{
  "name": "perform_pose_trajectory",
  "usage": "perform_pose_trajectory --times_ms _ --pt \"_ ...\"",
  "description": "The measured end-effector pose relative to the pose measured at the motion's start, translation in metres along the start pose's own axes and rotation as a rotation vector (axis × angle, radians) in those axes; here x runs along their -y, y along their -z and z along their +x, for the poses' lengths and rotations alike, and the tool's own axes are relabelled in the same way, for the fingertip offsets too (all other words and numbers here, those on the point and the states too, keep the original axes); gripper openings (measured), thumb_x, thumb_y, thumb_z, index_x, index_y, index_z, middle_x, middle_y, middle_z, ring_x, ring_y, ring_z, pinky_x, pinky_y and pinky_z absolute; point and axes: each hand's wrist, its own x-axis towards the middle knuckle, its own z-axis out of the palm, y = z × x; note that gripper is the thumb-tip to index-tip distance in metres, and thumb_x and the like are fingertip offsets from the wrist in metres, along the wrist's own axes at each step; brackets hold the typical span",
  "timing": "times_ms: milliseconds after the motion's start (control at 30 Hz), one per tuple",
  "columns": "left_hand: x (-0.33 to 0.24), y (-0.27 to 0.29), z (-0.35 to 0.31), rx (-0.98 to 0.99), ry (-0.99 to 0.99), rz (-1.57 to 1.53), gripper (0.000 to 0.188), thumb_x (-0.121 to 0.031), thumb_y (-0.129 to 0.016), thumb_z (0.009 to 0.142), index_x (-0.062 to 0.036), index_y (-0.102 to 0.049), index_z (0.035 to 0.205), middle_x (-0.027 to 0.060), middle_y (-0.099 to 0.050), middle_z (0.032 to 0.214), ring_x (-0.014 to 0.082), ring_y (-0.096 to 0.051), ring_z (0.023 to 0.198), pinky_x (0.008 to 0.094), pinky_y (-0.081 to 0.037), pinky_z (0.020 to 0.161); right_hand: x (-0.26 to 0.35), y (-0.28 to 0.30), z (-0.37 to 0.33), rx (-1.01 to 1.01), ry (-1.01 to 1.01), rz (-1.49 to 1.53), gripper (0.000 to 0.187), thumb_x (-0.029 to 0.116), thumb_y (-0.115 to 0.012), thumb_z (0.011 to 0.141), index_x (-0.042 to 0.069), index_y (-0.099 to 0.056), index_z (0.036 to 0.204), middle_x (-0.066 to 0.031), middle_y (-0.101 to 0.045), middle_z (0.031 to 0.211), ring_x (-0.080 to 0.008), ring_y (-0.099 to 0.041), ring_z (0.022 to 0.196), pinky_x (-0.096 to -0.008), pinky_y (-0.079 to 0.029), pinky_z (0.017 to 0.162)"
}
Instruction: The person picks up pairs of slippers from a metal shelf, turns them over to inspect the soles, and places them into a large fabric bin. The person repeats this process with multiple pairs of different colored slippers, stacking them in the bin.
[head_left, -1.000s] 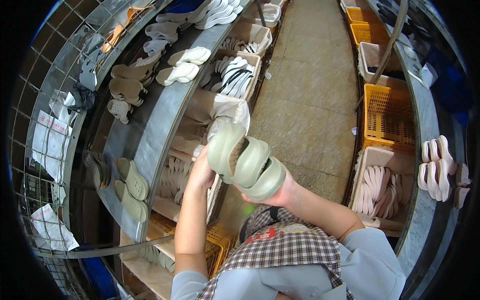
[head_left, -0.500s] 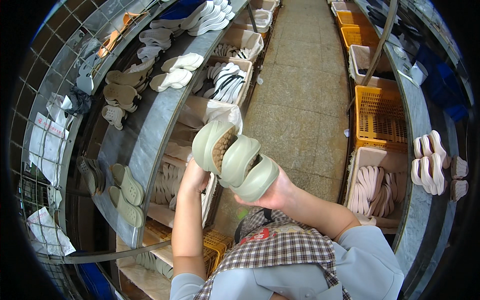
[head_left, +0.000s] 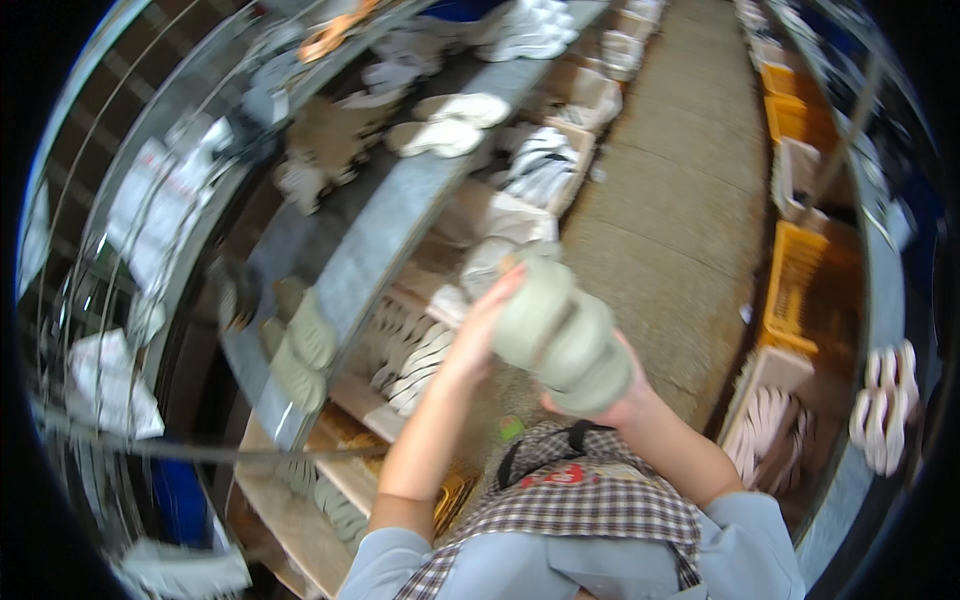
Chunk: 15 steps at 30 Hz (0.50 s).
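Note:
A bunch of pale green clogs point(head_left: 560, 330), pressed together, is held up in front of my apron. My left hand point(head_left: 488, 318) grips its left side, with the fingers reaching up along the outer clog. On the lower right, my right hand point(head_left: 632, 388) is wrapped round the clogs from below. Motion blurs the clogs, and their insides are mostly hidden. A pair of similar green clogs point(head_left: 303, 345) lies on the grey shelf point(head_left: 385, 225) to my left, apart from my hands.
White clogs point(head_left: 445, 124) and beige ones stand farther along the left shelf. Bins of footwear point(head_left: 545, 165) sit beneath it. Across the aisle floor point(head_left: 665, 170) are orange crates point(head_left: 795, 285), a bin of pinkish footwear point(head_left: 765, 430) and a right-hand shelf with pale shoes point(head_left: 885, 405).
The whole view has swung and blurred. My hands and the clogs have shifted right in the picture. The clogs have turned, so the brown textured insole seen before no longer shows.

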Motion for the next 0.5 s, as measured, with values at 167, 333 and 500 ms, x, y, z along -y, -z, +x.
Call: perform_pose_trajectory --times_ms 167,333,500 --pt "0.016 -0.004 -0.026 -0.337 0.061 -0.207 0.067 -0.022 -0.056 0.082 -0.0156 -0.03 0.144 0.0104 -0.022 0.15 0.0274 -0.035 0.131 0.0381 -0.037 0.102 0.006 0.015 0.02 -0.118 0.16 -0.231 0.056 0.043 -0.028 0.094 0.004 -0.046 0.131 -0.017 -0.058 0.12 -0.0315 -0.059 0.108 -0.0462 -0.048 0.092" --pt "0.022 0.039 -0.056 -0.216 0.245 -0.619 0.067 -0.026 -0.054 0.082 -0.0165 -0.031 0.144 0.0119 -0.046 0.135 0.0281 -0.05 0.118 0.043 -0.045 0.094 -0.007 0.018 0.054 -0.087 0.055 -0.619 0.056 0.04 -0.034 0.096 0.003 -0.036 0.139 -0.017 -0.047 0.133 -0.0278 -0.05 0.119 -0.0425 -0.041 0.101" --pt "-0.014 0.115 -0.097 -0.467 -0.139 -0.464 0.052 -0.022 -0.05 0.085 -0.0086 -0.044 0.134 0.0126 -0.056 0.122 0.0266 -0.059 0.105 0.0408 -0.05 0.087 -0.041 0.017 0.104 -0.019 0.154 -1.205 0.059 0.044 -0.039 0.097 0.008 -0.032 0.143 -0.0129 -0.043 0.138 -0.0239 -0.044 0.124 -0.0401 -0.034 0.103"
